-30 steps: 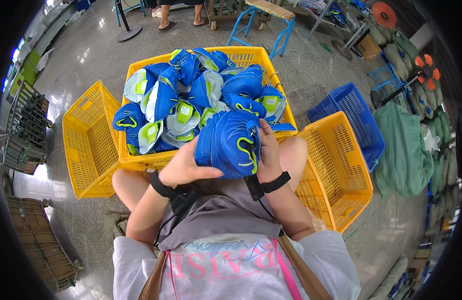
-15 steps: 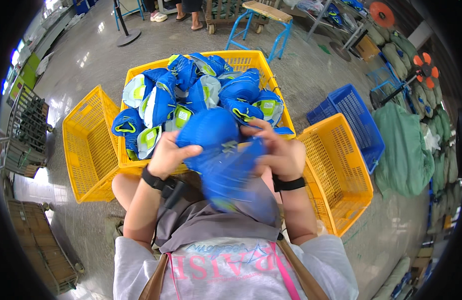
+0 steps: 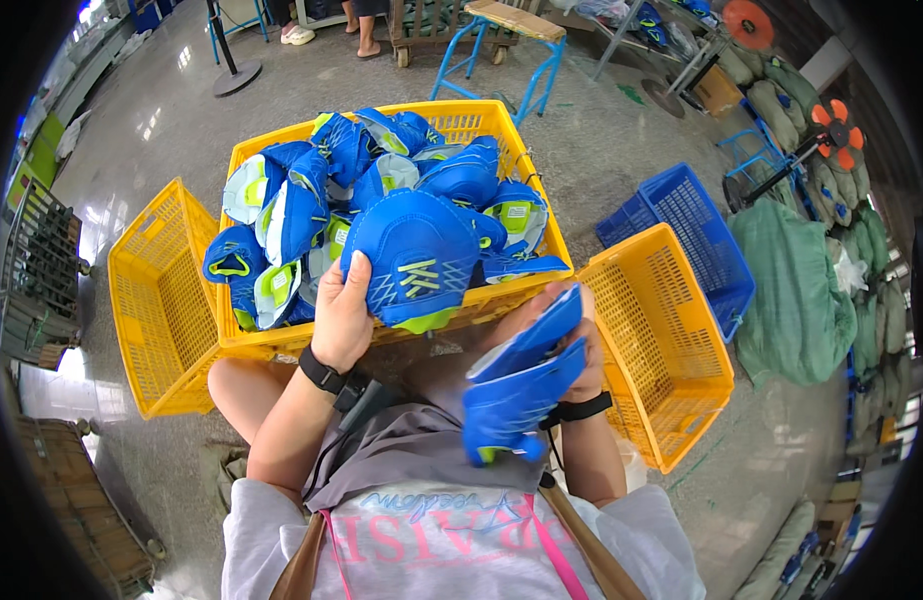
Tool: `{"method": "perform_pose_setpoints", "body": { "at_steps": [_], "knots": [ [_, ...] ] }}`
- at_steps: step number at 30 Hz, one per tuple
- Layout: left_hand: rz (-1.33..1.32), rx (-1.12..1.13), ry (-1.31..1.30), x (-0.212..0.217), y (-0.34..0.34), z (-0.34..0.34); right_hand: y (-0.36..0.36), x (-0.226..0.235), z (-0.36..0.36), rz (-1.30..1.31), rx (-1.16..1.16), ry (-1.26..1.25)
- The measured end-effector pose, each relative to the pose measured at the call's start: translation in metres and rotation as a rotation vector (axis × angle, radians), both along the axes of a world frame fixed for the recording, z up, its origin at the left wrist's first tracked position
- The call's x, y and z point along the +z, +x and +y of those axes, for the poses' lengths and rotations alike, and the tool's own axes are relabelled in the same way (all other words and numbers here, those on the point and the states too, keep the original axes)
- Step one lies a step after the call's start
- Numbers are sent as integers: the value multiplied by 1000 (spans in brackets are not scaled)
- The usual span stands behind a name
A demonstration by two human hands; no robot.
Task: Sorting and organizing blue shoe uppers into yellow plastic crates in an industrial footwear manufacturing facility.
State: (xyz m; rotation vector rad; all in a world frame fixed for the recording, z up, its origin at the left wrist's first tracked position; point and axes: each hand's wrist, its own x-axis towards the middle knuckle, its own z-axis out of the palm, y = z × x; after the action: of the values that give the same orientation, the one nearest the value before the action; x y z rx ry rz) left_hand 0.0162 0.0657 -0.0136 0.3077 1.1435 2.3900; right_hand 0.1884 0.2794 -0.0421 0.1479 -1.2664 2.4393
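Observation:
My left hand (image 3: 342, 318) pinches the edge of a blue shoe upper (image 3: 417, 245), thumb on top. Its rounded toe points away from me and lime-green laces show in the middle. On the right, my right hand (image 3: 587, 345) grips another blue shoe upper (image 3: 516, 395), tilted on its side above my lap; the fingers are partly hidden behind it. Just beyond both hands, a yellow crate (image 3: 478, 122) is heaped with blue shoe uppers (image 3: 291, 217) with pale linings and lime-green patches.
A yellow basket (image 3: 166, 300) stands left of the crate, and another yellow basket (image 3: 671, 345) at the right. Behind that one are a blue basket (image 3: 693, 235) and a green sack (image 3: 791, 295). A blue-legged stool (image 3: 511, 25) and another person's feet (image 3: 367, 48) are farther off.
The blurred uppers held together between my hands are now apart: one in my left hand over the crate's near edge, one in my right hand, lower and to the right.

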Motion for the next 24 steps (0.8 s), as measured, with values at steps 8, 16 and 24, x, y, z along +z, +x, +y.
{"method": "perform_pose_setpoints", "body": {
  "at_steps": [8,16,24],
  "knots": [
    [730,-377,-525,-26,40,41,15,-8,35,-23,-181,225],
    [1070,-129,-841,-58,-7,27,158,-40,209,-544,-732,185],
    [1045,-79,-1150,-118,-119,89,108,-119,163,-1634,42,1693]
  ]
}}
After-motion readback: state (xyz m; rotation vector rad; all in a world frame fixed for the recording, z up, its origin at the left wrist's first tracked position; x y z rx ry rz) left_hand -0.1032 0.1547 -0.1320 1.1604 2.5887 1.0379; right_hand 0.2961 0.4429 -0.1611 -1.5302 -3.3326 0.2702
